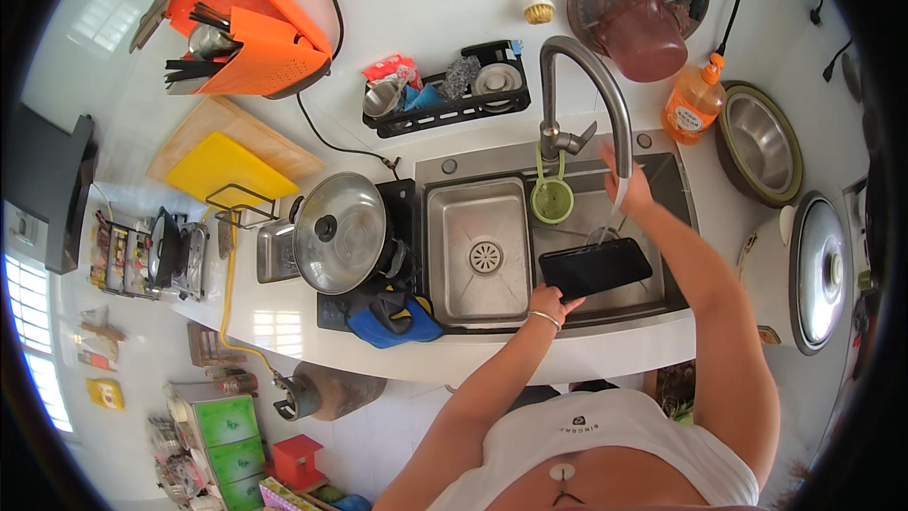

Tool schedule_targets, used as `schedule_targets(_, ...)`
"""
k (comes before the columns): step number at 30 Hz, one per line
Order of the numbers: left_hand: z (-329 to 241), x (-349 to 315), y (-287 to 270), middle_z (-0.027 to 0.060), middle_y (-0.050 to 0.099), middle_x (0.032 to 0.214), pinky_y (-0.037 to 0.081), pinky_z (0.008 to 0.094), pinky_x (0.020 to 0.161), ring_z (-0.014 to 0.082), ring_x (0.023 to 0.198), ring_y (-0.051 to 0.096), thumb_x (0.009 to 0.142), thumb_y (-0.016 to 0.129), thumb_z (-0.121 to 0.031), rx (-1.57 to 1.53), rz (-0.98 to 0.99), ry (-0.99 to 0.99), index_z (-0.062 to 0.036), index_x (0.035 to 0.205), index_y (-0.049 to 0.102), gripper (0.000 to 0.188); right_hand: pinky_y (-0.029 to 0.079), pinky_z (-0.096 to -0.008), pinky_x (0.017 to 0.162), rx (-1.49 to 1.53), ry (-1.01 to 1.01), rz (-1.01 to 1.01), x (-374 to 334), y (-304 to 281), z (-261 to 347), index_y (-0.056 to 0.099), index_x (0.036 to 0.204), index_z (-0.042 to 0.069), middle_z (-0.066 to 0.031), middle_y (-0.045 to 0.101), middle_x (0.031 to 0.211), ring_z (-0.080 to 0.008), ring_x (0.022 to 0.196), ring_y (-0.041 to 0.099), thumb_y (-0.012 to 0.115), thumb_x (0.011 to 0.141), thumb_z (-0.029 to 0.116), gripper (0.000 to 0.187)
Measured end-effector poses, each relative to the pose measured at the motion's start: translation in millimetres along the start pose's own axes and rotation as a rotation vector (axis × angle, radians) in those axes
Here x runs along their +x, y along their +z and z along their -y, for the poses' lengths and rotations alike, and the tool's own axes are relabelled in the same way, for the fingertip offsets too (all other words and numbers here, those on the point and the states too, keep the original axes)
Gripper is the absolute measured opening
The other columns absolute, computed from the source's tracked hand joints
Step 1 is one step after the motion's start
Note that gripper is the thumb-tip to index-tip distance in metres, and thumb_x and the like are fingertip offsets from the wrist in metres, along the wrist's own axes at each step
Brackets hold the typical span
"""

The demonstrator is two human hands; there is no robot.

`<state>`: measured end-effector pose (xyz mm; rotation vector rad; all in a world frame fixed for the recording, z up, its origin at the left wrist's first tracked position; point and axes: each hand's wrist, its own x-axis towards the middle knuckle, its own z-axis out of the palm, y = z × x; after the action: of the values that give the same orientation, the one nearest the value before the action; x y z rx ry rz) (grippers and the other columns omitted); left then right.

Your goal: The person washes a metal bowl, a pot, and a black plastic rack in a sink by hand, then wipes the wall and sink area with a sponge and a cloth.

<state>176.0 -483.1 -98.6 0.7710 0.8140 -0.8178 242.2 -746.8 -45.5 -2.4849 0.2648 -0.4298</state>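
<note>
My left hand [550,305] grips the near left corner of a flat, black rectangular piece like a shallow tray [605,270]. The tray is held tilted over the right sink basin [579,218], below the curved metal faucet [615,85]. A thin stream of water falls from the spout toward the tray's far edge. My right hand [632,191] reaches up just beside the spout, fingers stretched toward the faucet lever [584,134]. The spout covers part of these fingers, and whether they touch the lever is unclear. A green strainer cup [552,201] hangs on the basin divider.
Left of the sink, a lidded pan [340,232] stands on a stove with a blue cloth [392,320] at its front. Behind the sink are a black rack [445,114] and an orange soap bottle [695,102]. A lidded pot [794,270] stands at the right.
</note>
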Motion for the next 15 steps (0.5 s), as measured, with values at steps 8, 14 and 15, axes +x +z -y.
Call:
schedule_targets(8,40,67,20,0.0243,0.044,0.123,0.047,0.0681,0.087,0.0456,0.11,0.048,0.084,0.031,0.009,-0.185,-0.058,-0.271,0.0031,0.113,0.041,0.032,0.043,-0.0445,0.095,-0.232,0.18,0.197,-144,93,-31,0.057,0.115,0.001,-0.0228,0.057,0.12,-0.0383,0.109,0.055,0.063,0.075,0.008,0.041)
schedule_targets(14,40,75,9,0.021,0.05,0.114,0.049,0.0602,0.086,0.0419,0.1,0.055,0.078,0.032,0.013,-0.064,0.076,-0.098,-0.0002,0.115,0.042,0.041,0.041,-0.0416,0.098,-0.22,-0.213,0.335,-136,67,-2,0.061,0.112,0.004,-0.0187,0.057,0.123,-0.0349,0.116,0.052,0.063,0.077,0.013,0.036)
schedule_targets(15,33,71,11,0.0209,0.05,0.115,0.049,0.0598,0.086,0.0418,0.101,0.054,0.078,0.033,0.013,-0.099,0.133,-0.106,-0.0014,0.116,0.042,0.042,0.041,-0.0416,0.099,-0.247,0.003,0.271,-131,60,-8,0.06,0.114,0.005,-0.0177,0.057,0.123,-0.0355,0.117,0.052,0.063,0.076,0.011,0.039)
